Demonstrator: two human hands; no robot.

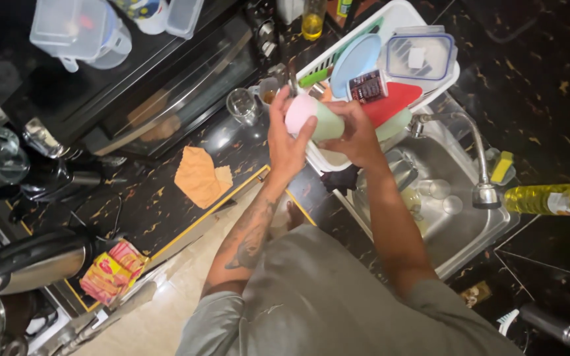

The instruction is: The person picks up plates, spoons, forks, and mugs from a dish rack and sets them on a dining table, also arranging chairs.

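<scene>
Hands both wrapped around a pink-and-green cup (313,117) at upper middle of frame: left hand (287,142) gripping its pink end, right hand (357,135) the green end, over the white dish rack (400,16).

Both hands, left hand (286,142) and right hand (356,135), grip a pink-green cup (314,118) beside the dish rack (404,20)

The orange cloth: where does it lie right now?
The orange cloth lies on the dark counter, left of the hands holding the cup, in front of the oven.
</scene>
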